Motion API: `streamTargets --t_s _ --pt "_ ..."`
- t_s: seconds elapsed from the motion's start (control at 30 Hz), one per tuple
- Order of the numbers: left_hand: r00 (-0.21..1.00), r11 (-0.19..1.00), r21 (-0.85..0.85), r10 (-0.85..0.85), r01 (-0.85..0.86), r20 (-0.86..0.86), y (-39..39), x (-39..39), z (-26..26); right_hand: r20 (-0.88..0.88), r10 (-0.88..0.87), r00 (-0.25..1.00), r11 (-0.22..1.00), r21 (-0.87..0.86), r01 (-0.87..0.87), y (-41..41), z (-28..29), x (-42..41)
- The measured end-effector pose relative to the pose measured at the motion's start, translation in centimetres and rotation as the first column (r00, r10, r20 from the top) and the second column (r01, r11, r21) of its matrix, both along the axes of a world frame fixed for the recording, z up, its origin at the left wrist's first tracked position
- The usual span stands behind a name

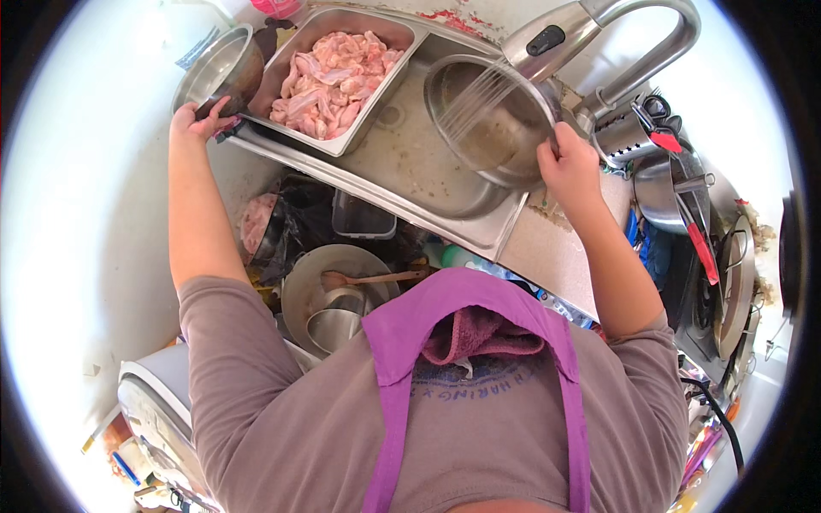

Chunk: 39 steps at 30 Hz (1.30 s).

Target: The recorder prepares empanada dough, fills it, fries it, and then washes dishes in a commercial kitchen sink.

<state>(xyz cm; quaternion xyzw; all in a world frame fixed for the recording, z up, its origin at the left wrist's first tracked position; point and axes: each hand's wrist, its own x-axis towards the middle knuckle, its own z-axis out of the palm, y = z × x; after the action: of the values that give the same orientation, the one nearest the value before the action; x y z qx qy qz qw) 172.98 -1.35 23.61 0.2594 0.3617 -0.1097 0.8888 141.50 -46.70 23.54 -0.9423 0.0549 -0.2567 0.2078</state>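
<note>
My right hand (pixel 569 163) grips the rim of a large stainless steel bowl (pixel 442 96), tilted over the sink basin (pixel 410 173). Water sprays into this bowl from the faucet head (pixel 545 45). On the far left, my left hand (pixel 200 122) holds the near edge of a smaller steel bowl (pixel 218 67), which leans close to the wall. Between the two bowls, a rectangular steel pan (pixel 343 149) sits at the sink's left end. Raw chicken pieces (pixel 337 83) are heaped in it. A small dark purple item (pixel 228 130) lies by my left fingers.
Right of the faucet stand a steel utensil holder (pixel 622 141), a steel pot (pixel 654 192) and red-handled tongs (pixel 702 253). Below the sink's front edge are a large pot (pixel 295 282) with a wooden spoon (pixel 372 278), a clear plastic container (pixel 364 221) and another container with raw meat (pixel 258 221).
</note>
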Motion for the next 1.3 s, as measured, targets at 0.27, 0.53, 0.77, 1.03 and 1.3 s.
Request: streamTargets --t_s 0.27,0.53,0.77,1.03,1.3 --pt "0.994 0.992 0.125 0.002 -0.016 0.110 -1.1 -1.9 0.0 0.245 0.158 0.956 0.953 -0.291 -0.083 -1.1 -1.6 1.6" --pt "0.989 0.986 0.164 -0.008 -0.017 0.145 -2.6 -4.2 2.7 0.109 -0.221 0.969 0.966 0.160 0.203 -1.7 -2.7 2.3" --pt "0.935 0.962 0.271 -0.134 0.043 0.328 -5.9 -9.3 4.1 -0.081 -0.218 0.973 0.466 0.867 0.176 -0.6 -3.8 1.7" --pt "0.903 0.960 0.273 -0.176 0.069 0.391 -9.4 -15.4 2.0 -0.246 -0.029 0.969 0.028 0.969 0.247 1.9 -4.5 -0.6" --pt "0.892 0.929 0.366 -0.203 0.045 0.405 -12.6 -22.5 1.1 -0.253 0.019 0.967 -0.055 0.966 0.254 -0.7 -2.9 -4.6"
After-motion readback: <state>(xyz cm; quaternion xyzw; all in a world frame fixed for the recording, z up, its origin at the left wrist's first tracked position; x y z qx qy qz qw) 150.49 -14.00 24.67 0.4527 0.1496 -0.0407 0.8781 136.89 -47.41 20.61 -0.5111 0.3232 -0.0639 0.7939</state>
